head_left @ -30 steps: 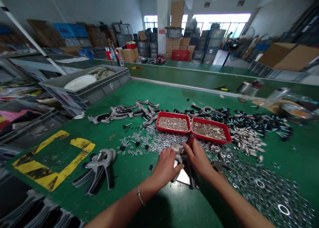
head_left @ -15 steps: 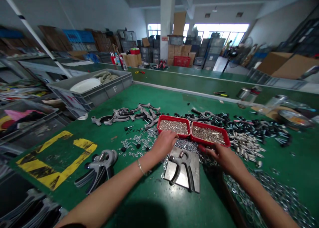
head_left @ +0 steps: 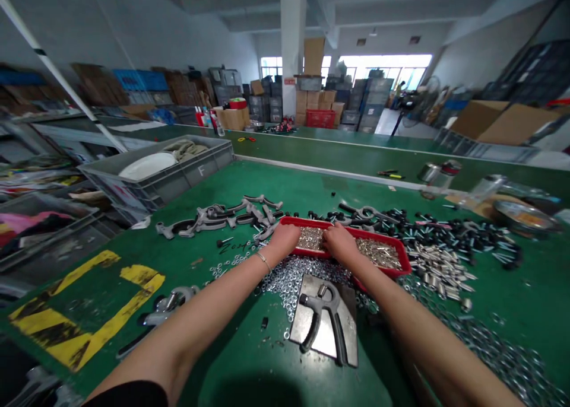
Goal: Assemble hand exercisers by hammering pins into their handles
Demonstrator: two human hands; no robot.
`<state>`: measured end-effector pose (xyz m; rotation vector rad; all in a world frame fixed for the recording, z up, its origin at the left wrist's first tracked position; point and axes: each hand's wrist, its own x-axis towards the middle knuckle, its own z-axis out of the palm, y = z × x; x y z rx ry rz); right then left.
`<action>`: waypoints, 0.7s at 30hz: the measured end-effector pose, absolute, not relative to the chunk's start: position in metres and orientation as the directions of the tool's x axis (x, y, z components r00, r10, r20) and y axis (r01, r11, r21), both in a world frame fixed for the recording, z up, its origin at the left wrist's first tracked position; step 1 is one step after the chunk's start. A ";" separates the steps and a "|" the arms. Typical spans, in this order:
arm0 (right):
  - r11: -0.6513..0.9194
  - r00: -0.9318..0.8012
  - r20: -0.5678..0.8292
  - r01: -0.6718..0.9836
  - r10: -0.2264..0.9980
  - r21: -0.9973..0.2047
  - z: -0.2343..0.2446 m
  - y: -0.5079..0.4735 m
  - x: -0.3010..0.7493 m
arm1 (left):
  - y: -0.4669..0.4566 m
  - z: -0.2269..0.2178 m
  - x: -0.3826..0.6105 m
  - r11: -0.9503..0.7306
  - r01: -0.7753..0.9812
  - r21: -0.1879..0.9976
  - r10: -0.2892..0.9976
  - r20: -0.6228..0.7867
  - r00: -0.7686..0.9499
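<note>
Two red trays of small metal parts stand side by side, the left red tray (head_left: 307,253) and the right red tray (head_left: 404,258). My left hand (head_left: 285,239) is curled over the left tray's left end, its fingertips hidden. My right hand (head_left: 341,242) reaches in at that tray's right end, fingers bent together among the small parts; what they pinch cannot be made out. In front of the trays, a grey hand grip (head_left: 327,312) with black handles lies on a metal plate (head_left: 304,312). A red handle (head_left: 358,284) shows beside my right forearm.
Loose nuts (head_left: 285,279) spread before the trays. Grey grip parts (head_left: 214,218) lie to the left, more hand grips (head_left: 167,309) by my left forearm. Black-headed screws (head_left: 467,235), silver metal pins (head_left: 439,267) and rings (head_left: 499,342) cover the right. A grey crate (head_left: 191,172) stands back left.
My right hand has left the red handle and moved left to the left tray. My left hand has shifted to that tray's left end. The view has tilted slightly up.
</note>
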<state>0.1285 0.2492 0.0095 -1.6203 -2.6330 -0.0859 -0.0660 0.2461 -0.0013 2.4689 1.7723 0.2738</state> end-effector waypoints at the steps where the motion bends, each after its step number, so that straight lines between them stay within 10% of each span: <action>1: 0.445 -0.445 0.068 0.895 0.893 0.019 0.007 0.251 0.129 | 0.247 -0.003 -0.067 -0.308 0.929 0.207 0.951 0.105 0.292; 11: 0.343 -0.310 0.176 0.917 0.934 -0.205 0.000 0.250 0.132 | 0.235 0.019 -0.059 -0.192 0.730 0.656 0.979 0.082 0.184; 21: 0.159 -0.191 0.069 0.511 0.979 -0.845 0.004 0.124 0.176 | 0.110 -0.004 -0.055 -0.128 0.470 0.873 0.931 -0.057 0.361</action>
